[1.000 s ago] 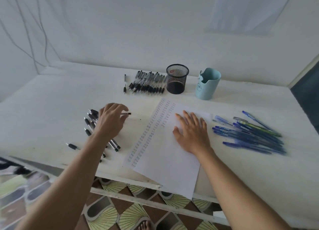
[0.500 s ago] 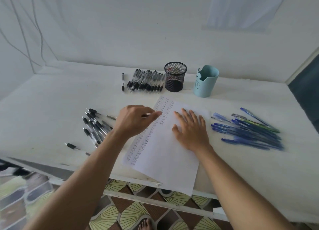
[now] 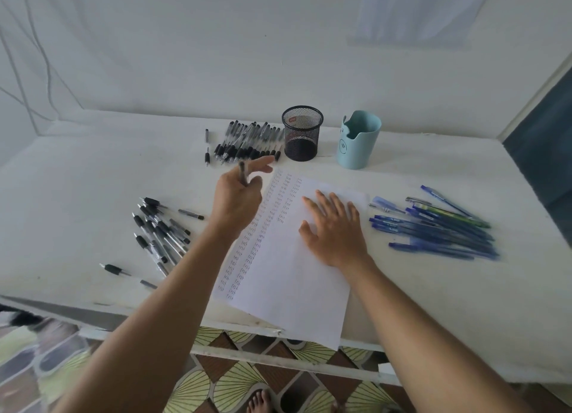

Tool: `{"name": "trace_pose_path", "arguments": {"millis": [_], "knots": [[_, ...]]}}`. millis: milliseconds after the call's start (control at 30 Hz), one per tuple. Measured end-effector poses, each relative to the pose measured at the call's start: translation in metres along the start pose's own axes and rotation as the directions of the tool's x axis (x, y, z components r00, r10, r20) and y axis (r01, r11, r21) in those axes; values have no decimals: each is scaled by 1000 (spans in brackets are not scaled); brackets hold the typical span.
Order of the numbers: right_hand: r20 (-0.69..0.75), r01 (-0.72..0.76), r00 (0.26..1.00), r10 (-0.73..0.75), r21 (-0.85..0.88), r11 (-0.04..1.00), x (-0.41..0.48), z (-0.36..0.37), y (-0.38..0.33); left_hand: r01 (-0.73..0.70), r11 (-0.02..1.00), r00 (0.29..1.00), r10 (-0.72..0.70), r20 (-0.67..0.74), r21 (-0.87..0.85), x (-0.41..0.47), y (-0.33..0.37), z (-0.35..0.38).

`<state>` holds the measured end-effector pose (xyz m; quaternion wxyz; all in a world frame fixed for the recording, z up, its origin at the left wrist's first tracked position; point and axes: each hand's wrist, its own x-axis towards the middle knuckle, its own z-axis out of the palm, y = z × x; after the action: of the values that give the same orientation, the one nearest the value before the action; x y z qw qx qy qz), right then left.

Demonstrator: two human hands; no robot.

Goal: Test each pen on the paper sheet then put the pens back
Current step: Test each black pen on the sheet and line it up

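My left hand [image 3: 240, 196] holds a black pen [image 3: 242, 172] above the top left corner of the paper sheet [image 3: 291, 276], index finger stretched forward. My right hand [image 3: 332, 227] lies flat on the sheet, fingers spread. Columns of small written marks run down the sheet's left side. A loose pile of black pens [image 3: 161, 230] lies to the left of the sheet. A tidy row of black pens [image 3: 247, 146] lies at the back. Blue pens [image 3: 439, 227] are heaped to the right of the sheet.
A black mesh pen cup [image 3: 302, 133] and a light blue cup [image 3: 358, 139] stand at the back of the white table [image 3: 77, 177]. The sheet overhangs the table's front edge. A single black pen [image 3: 114, 269] lies near the front left. Patterned floor and toes show below.
My left hand took a pen from the left pile and carried it right and forward, up over the sheet's top left corner. My right hand stayed flat on the paper.
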<state>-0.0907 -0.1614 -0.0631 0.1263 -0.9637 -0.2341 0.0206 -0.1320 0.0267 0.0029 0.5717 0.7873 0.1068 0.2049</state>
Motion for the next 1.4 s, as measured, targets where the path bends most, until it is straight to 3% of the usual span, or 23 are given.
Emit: {"name": "trace_pose_path", "arguments": {"millis": [67, 200, 267, 533, 700, 833, 1133, 1400], "knots": [[12, 2, 1000, -2, -6, 1000, 1, 1, 0, 71, 955, 997, -61, 46, -288, 2, -7, 4], [36, 7, 999, -6, -15, 1000, 1, 1, 1, 224, 899, 972, -176, 158, -376, 2, -18, 11], [39, 10, 999, -9, -34, 999, 2, 1, 1, 257, 905, 966, -233, 112, -340, 4, -23, 18], [53, 14, 998, -12, -37, 999, 2, -1, 2, 187, 982, 982, -187, 8, -25, 0, -27, 30], [47, 17, 999, -16, -33, 999, 2, 0, 3, 219, 975, 973, -214, -83, 49, 2, -36, 28], [49, 13, 999, -12, -30, 999, 3, 1, 4, 181, 969, 983, -174, -54, 171, 4, -38, 30], [44, 15, 999, -13, -40, 999, 3, 1, 3, 145, 952, 989, -147, -11, 270, 4, -36, 32], [37, 14, 999, -13, -31, 999, 3, 1, 3, 132, 958, 991, -133, -11, 256, 5, -38, 33]]}}
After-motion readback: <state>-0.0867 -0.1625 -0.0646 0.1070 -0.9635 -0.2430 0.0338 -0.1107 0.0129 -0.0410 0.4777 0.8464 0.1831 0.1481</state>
